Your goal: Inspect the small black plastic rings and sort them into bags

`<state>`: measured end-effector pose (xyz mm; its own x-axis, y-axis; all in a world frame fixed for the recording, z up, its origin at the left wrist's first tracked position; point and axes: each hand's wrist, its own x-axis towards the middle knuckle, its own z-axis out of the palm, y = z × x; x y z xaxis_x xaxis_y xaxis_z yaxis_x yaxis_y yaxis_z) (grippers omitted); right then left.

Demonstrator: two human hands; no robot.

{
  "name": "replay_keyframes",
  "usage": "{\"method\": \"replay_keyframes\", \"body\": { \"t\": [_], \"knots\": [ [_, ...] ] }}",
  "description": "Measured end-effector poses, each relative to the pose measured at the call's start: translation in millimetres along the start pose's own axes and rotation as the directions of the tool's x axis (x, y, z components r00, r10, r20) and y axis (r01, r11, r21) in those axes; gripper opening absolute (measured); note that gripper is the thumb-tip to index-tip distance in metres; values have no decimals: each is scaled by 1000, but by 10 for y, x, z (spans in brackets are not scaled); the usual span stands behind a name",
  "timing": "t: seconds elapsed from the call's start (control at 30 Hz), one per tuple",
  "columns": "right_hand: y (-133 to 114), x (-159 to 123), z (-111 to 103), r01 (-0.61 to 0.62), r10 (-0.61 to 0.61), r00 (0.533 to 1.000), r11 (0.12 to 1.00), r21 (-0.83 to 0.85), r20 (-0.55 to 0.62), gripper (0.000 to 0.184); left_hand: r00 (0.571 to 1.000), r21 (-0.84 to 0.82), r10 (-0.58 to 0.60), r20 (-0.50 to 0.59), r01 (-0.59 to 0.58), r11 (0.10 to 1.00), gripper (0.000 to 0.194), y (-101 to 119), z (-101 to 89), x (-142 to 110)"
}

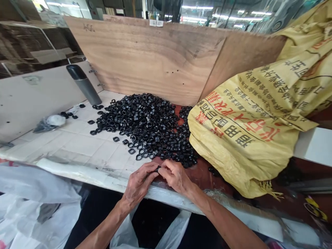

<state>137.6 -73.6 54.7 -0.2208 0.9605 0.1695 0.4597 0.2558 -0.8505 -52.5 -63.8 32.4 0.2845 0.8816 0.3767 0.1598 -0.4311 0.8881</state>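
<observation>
Right hand (176,176) pinches black ring (157,168) by Chinese-printed sack (243,128).

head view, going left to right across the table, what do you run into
clear plastic bag → grey flask with black cap → heap of black rings → yellow printed sack

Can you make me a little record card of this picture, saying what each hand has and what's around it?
Left hand: fingers on a small black piece
Right hand: fingers on the same piece
Nearest: pile of small black rings
Behind: plywood board
Right: yellow printed sack
Left: grey and black flask
</observation>
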Motion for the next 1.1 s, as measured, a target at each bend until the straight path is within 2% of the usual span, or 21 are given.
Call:
{"method": "replay_keyframes", "body": {
  "t": [0.13, 0.2, 0.3, 0.37, 0.4, 0.47, 0.5, 0.53, 0.57, 0.63, 0.7, 0.73, 0.8, 0.9, 1.0, 1.1],
  "knots": [
    [-20, 5, 28, 69, -69, 996, 998, 2, -52, 8, 994, -40, -101, 33, 102, 994, 17, 13, 14, 20],
    [-17, 3, 14, 86, -85, 995, 996, 9, -52, 6, 996, -19, -86, 37, 87, 996, 17, 24, 20, 29],
    [-10, 1, -133, 111, -120, 986, 991, -80, -119, 17, 999, 9, -16, 51, 15, 1000, 16, 91, 0, 6],
    [-8, 11, -316, 105, -133, 978, 979, -172, -163, 27, 985, 3, 10, 170, -10, 1000, 12, 200, -49, -38],
    [-6, 21, -413, 100, -136, 978, 971, -215, -158, 29, 961, 5, 32, 275, -35, 999, 11, 269, -84, -66],
    [4, 49, -571, 107, -138, 986, 954, -281, -94, 25, 872, 33, 79, 483, -108, 994, 13, 406, -156, -119],
    [16, 64, -615, 123, -146, 988, 940, -317, -48, 21, 837, 57, 84, 541, -136, 989, 14, 459, -185, -136],
    [33, 75, -631, 139, -152, 988, 923, -359, -9, 18, 833, 91, 64, 550, -136, 986, 14, 493, -204, -140],
    [56, 83, -621, 148, -151, 988, 901, -408, 26, 20, 861, 132, 19, 508, -100, 986, 11, 504, -207, -129],
    [117, 89, -547, 150, -126, 989, 851, -504, 81, 21, 943, 197, -95, 318, 33, 980, 10, 451, -163, -50],
    [185, 89, -452, 150, -104, 988, 812, -564, 114, 16, 981, 252, -132, 145, 92, 963, 12, 311, -56, 90],
    [216, 89, -412, 158, -105, 987, 805, -572, 125, 16, 989, 293, -106, 103, 72, 954, 22, 221, 11, 171],
    [260, 90, -358, 171, -125, 985, 811, -560, 120, 17, 994, 392, -30, 102, -12, 920, 39, 36, 137, 321],
    [273, 89, -311, 163, -146, 986, 819, -550, 76, 22, 992, 478, 30, 126, -88, 874, 37, -161, 232, 429],
    [239, 83, -282, 192, -161, 981, 810, -554, 105, 19, 990, 463, 36, 138, -96, 881, 29, -186, 183, 377],
    [181, 78, -334, 195, -170, 981, 852, -486, 96, 14, 988, 425, 43, 150, -104, 899, 18, -93, 77, 261]
  ]
}}
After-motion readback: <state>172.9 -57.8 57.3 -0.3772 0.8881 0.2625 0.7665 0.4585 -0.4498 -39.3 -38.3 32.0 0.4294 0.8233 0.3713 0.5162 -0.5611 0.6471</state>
